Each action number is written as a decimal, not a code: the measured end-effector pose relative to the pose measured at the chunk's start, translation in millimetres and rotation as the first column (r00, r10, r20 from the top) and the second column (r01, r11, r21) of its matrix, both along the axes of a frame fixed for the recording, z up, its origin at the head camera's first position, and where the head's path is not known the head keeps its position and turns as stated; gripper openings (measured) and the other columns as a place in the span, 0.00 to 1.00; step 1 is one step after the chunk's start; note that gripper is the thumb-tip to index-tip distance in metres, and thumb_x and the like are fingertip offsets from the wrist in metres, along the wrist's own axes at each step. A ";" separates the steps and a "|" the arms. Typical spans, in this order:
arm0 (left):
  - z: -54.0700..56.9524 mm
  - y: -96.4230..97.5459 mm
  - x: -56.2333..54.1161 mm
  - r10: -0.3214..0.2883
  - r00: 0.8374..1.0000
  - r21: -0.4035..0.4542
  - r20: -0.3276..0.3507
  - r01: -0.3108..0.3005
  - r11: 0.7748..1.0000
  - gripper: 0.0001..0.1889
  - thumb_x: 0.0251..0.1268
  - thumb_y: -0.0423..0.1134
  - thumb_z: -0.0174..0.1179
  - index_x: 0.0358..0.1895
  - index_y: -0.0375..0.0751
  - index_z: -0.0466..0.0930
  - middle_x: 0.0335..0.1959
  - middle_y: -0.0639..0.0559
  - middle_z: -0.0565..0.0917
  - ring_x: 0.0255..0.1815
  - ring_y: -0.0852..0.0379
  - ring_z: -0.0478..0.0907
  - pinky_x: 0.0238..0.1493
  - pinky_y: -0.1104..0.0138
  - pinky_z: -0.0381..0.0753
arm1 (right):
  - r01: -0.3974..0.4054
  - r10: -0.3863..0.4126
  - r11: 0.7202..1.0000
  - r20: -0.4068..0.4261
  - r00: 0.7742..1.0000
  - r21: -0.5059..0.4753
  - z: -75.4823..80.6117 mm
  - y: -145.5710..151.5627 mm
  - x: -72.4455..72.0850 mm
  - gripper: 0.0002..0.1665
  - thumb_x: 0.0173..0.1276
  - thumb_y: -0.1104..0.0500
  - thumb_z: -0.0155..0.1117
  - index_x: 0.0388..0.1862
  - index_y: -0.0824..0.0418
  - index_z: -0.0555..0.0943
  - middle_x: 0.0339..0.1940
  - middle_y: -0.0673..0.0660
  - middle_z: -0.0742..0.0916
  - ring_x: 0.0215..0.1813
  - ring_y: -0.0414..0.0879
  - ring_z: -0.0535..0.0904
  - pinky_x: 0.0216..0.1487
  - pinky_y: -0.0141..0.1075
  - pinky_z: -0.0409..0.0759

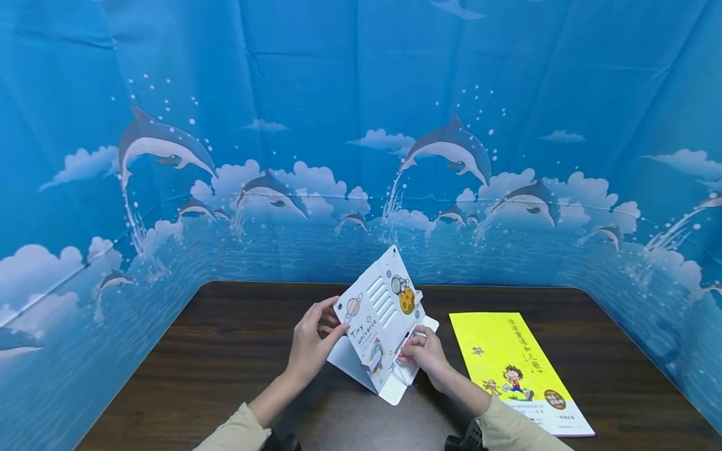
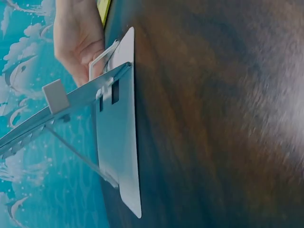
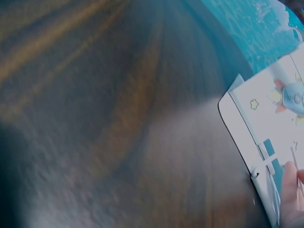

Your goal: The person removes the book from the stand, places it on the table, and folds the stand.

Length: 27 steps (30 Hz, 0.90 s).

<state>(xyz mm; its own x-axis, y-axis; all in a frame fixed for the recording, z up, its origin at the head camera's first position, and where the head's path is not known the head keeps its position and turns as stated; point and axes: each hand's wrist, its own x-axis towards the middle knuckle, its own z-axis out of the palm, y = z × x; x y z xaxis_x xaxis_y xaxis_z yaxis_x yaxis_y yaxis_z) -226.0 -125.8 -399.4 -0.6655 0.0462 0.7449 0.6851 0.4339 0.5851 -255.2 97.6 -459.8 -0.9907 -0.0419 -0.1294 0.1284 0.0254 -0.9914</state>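
A white book stand [image 1: 361, 332] printed "Tiny universe" with planets and a rocket stands on the table, its panel tilted up from a flat base [image 1: 393, 391]. My left hand [image 1: 310, 335] pinches the panel's left edge, thumb in front and fingers behind. At the lower front, my right hand [image 1: 429, 356] has its fingers curled at the wire page holder [image 2: 101, 57]. The left wrist view shows the panel edge-on, with a thin strut [image 2: 76, 151] reaching down to the base. Only some fingers [image 3: 289, 187] of the right hand appear in the right wrist view.
A yellow book [image 1: 496, 351] with a cartoon child on its cover lies flat to the right of the stand. The dark wooden table [image 1: 225, 351] is bordered by a blue dolphin-print curtain [image 1: 316, 125] at the back and sides.
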 end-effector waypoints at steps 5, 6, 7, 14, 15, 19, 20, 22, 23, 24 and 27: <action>-2.0 8.8 7.2 0.030 0.999 0.027 -0.045 -0.029 0.999 0.27 0.40 0.23 0.68 0.50 0.33 0.74 0.33 0.47 0.77 0.30 0.55 0.77 0.25 0.70 0.79 | -0.050 0.049 0.999 0.018 0.999 0.010 0.3 5.4 -7.2 0.34 0.57 0.72 0.59 0.61 0.74 0.55 0.31 0.59 0.78 0.26 0.43 0.78 0.31 0.32 0.81; -0.3 11.3 10.1 0.034 0.998 0.031 -0.054 -0.032 0.999 0.27 0.39 0.22 0.69 0.49 0.31 0.74 0.32 0.45 0.77 0.29 0.53 0.77 0.24 0.69 0.80 | -0.058 0.057 0.998 0.025 0.998 0.015 0.8 6.4 -8.8 0.35 0.57 0.72 0.59 0.61 0.73 0.56 0.32 0.59 0.78 0.26 0.43 0.78 0.31 0.32 0.80; 2.4 13.9 13.9 0.035 0.997 0.033 -0.067 -0.033 0.999 0.27 0.38 0.21 0.69 0.49 0.30 0.74 0.32 0.44 0.77 0.29 0.52 0.77 0.24 0.68 0.80 | -0.067 0.067 0.998 0.029 0.997 0.019 1.1 7.4 -10.5 0.35 0.57 0.72 0.59 0.62 0.73 0.56 0.32 0.59 0.78 0.27 0.43 0.78 0.32 0.32 0.80; 18.9 28.8 35.9 0.041 0.989 0.039 -0.145 -0.036 0.999 0.25 0.35 0.19 0.69 0.44 0.24 0.73 0.30 0.41 0.76 0.28 0.49 0.75 0.23 0.66 0.79 | -0.129 0.125 0.990 0.069 0.990 0.064 4.0 12.6 -20.5 0.32 0.59 0.71 0.57 0.63 0.69 0.60 0.34 0.59 0.78 0.33 0.45 0.78 0.34 0.31 0.79; 19.2 30.0 37.1 0.044 0.987 0.040 -0.154 -0.038 0.998 0.25 0.35 0.19 0.69 0.44 0.24 0.73 0.30 0.41 0.76 0.28 0.50 0.75 0.23 0.67 0.79 | -0.138 0.133 0.988 0.070 0.989 0.064 4.2 12.9 -21.8 0.32 0.59 0.71 0.56 0.63 0.69 0.60 0.34 0.59 0.78 0.34 0.46 0.78 0.33 0.31 0.79; 16.1 33.9 38.2 0.043 0.986 0.053 -0.164 -0.035 0.998 0.25 0.36 0.20 0.69 0.44 0.25 0.73 0.30 0.42 0.76 0.28 0.52 0.75 0.23 0.68 0.79 | -0.166 0.161 0.984 0.079 0.984 0.064 5.2 13.6 -26.9 0.32 0.60 0.72 0.55 0.64 0.69 0.60 0.35 0.60 0.77 0.34 0.47 0.77 0.32 0.31 0.78; 15.0 34.7 38.1 0.041 0.986 0.056 -0.161 -0.032 0.998 0.25 0.36 0.21 0.69 0.44 0.25 0.73 0.30 0.42 0.76 0.28 0.53 0.75 0.23 0.68 0.79 | -0.172 0.166 0.983 0.084 0.983 0.066 5.7 13.7 -28.0 0.32 0.60 0.72 0.54 0.64 0.69 0.60 0.35 0.60 0.76 0.34 0.47 0.76 0.32 0.31 0.78; 13.4 36.7 37.9 0.038 0.987 0.063 -0.159 -0.028 0.998 0.25 0.37 0.21 0.69 0.44 0.25 0.73 0.30 0.42 0.76 0.29 0.54 0.75 0.23 0.67 0.79 | -0.183 0.176 0.980 0.093 0.980 0.073 6.1 14.2 -30.5 0.33 0.60 0.71 0.54 0.65 0.69 0.59 0.36 0.61 0.76 0.34 0.47 0.76 0.32 0.31 0.78; 12.7 37.8 37.8 0.035 0.988 0.070 -0.153 -0.025 0.997 0.25 0.37 0.22 0.69 0.44 0.25 0.73 0.30 0.42 0.76 0.29 0.54 0.75 0.23 0.66 0.79 | -0.190 0.182 0.979 0.097 0.978 0.079 6.3 14.5 -31.6 0.33 0.60 0.71 0.53 0.65 0.69 0.59 0.37 0.61 0.76 0.34 0.47 0.76 0.32 0.31 0.78; 12.2 38.9 37.7 0.033 0.987 0.077 -0.155 -0.022 0.997 0.25 0.37 0.22 0.69 0.44 0.26 0.73 0.30 0.42 0.76 0.29 0.53 0.75 0.23 0.65 0.79 | -0.194 0.185 0.978 0.105 0.977 0.082 6.3 14.9 -32.9 0.33 0.59 0.71 0.53 0.65 0.69 0.59 0.37 0.61 0.76 0.35 0.48 0.76 0.32 0.31 0.77; 10.9 42.3 37.2 0.028 0.987 0.097 -0.161 -0.013 0.995 0.24 0.36 0.21 0.69 0.44 0.26 0.73 0.30 0.42 0.76 0.29 0.52 0.75 0.23 0.64 0.79 | -0.199 0.187 0.975 0.123 0.975 0.095 6.6 16.1 -36.8 0.34 0.59 0.70 0.54 0.65 0.68 0.59 0.39 0.61 0.77 0.35 0.48 0.76 0.32 0.31 0.77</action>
<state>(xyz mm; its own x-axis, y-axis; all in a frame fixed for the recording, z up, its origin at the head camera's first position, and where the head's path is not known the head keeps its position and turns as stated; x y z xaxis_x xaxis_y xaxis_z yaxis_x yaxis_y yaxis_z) -188.8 -83.5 -388.5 -0.5358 -0.0423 0.8433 0.7656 0.3968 0.5063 -292.0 113.7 -453.2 -0.9440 -0.2108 -0.2538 0.2216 0.1648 -0.9611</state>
